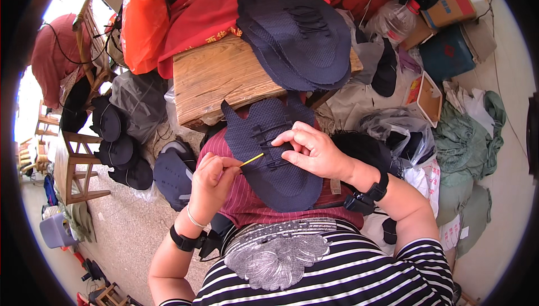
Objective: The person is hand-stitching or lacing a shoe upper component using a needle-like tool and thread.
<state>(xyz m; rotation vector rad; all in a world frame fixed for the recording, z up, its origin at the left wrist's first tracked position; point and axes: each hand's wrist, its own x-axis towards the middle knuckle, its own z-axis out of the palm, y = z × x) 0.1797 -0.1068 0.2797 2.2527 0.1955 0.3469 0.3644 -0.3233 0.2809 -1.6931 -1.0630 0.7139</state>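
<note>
A dark blue textured shoe upper (285, 189) lies across my lap, with black laces (263, 132) strung in rows over its middle. Between the thumb and fingers of my left hand (213, 176) is a thin yellow stick-like tool (252, 159). Its far end reaches the laces; the exact shape of the tip is too small to tell. My right hand (309, 148) rests over the right side of the upper, fingers curled at the laces, thumb below the index finger. What its fingertips hold, if anything, is hidden.
Beyond my lap stands a wooden bench (216, 76), bearing a stack of similar dark blue uppers (303, 42) and a red cloth (196, 17). More dark pieces (120, 149) lie left, near a wooden stool (73, 166). Plastic bags (401, 132) and green cloth (466, 143) crowd the right.
</note>
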